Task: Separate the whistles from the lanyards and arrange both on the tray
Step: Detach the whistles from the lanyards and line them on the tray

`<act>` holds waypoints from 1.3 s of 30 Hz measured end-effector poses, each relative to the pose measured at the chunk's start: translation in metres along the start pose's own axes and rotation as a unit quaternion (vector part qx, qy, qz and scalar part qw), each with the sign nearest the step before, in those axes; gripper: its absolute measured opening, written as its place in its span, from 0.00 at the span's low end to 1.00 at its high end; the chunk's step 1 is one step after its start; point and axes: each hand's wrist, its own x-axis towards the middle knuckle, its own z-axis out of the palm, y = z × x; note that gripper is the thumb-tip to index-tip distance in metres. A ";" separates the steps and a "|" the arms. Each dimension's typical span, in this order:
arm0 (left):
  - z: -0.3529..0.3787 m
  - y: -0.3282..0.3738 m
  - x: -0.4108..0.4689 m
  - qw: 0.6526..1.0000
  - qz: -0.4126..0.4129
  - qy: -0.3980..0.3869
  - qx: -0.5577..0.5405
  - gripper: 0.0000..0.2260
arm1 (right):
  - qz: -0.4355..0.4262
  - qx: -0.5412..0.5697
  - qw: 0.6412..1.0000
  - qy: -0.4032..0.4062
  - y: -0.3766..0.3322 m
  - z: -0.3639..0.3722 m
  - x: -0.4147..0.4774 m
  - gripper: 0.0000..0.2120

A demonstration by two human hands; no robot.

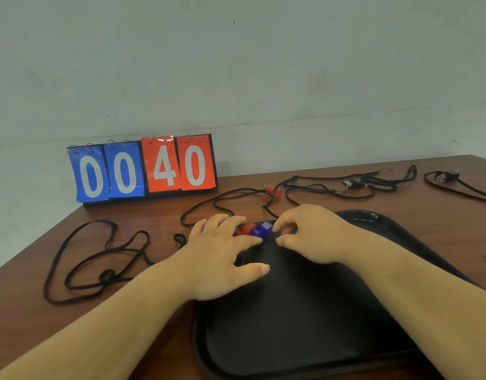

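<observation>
A black tray (pixel 304 325) lies on the brown table in front of me. At its far left corner sits a small cluster of whistles (pixel 254 229), red, blue and clear. My left hand (pixel 222 259) rests flat at the tray's left rim, fingers spread, fingertips against the whistles. My right hand (pixel 310 234) is just right of the cluster, its fingertips curled toward the clear whistle; whether it grips one I cannot tell. A loose black lanyard (pixel 99 259) lies left of the tray. A red whistle (pixel 273 191) on a lanyard lies behind the hands.
A flip scoreboard (pixel 143 168) reading 00 40 stands at the back left against the wall. More black lanyards with whistles attached (pixel 354 184) trail across the back right of the table, one (pixel 450 176) near the right edge.
</observation>
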 end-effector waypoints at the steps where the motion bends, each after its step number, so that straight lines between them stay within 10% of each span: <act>1: 0.001 0.000 0.001 1.000 0.000 -0.002 0.000 0.30 | -0.002 -0.002 1.000 -0.002 0.000 0.000 0.000 0.15; 10: -0.015 -0.013 -0.016 0.999 0.015 0.022 -0.038 0.29 | -0.032 0.010 0.999 0.006 0.002 -0.001 -0.004 0.11; 17: -0.026 -0.030 -0.032 0.997 0.005 0.017 -0.071 0.08 | -0.113 0.043 0.990 -0.072 -0.020 0.000 -0.017 0.12; 27: -0.011 -0.006 -0.021 0.991 -0.002 0.064 -0.121 0.12 | -0.110 0.063 0.990 -0.056 -0.022 0.004 -0.016 0.10; 39: -0.009 -0.003 -0.018 0.906 -0.067 0.179 -0.377 0.12 | -0.097 0.163 0.982 0.000 -0.027 -0.002 -0.022 0.21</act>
